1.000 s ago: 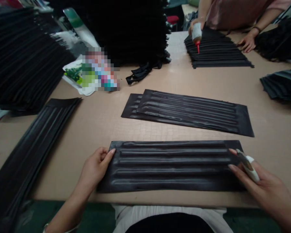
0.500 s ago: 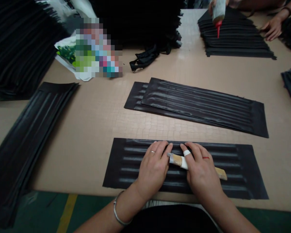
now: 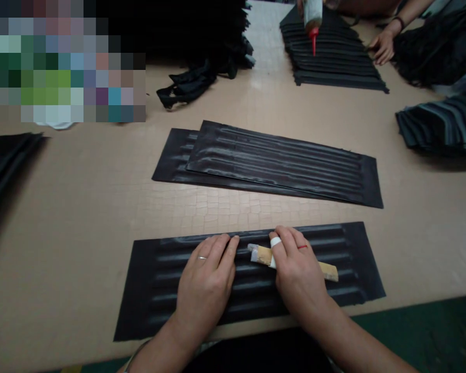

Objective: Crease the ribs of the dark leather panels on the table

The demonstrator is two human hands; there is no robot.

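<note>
A dark ribbed panel [image 3: 252, 280] lies flat near the front edge of the table. My left hand [image 3: 207, 274] rests on its middle, fingers bent and pressed together at the panel's far edge. To the right, my right hand [image 3: 299, 264] has its fingertips at the same edge. A flat tan stick tool [image 3: 328, 271] with a whitish end passes under the right palm, held between hand and panel. White tape wraps one right finger. Whether the left fingers pinch the panel's edge is hard to make out.
Two overlapping ribbed panels [image 3: 287, 160] lie beyond. Another stack [image 3: 3, 160] is at the left, dark piles stand behind. At the back right, another person's hand [image 3: 383, 46] and a red-tipped bottle [image 3: 313, 26] are near layered pieces [image 3: 330, 57].
The view has swung right, so most things sit further left in it. My hands stand slightly further apart on the panel, the tool still under the right one.
</note>
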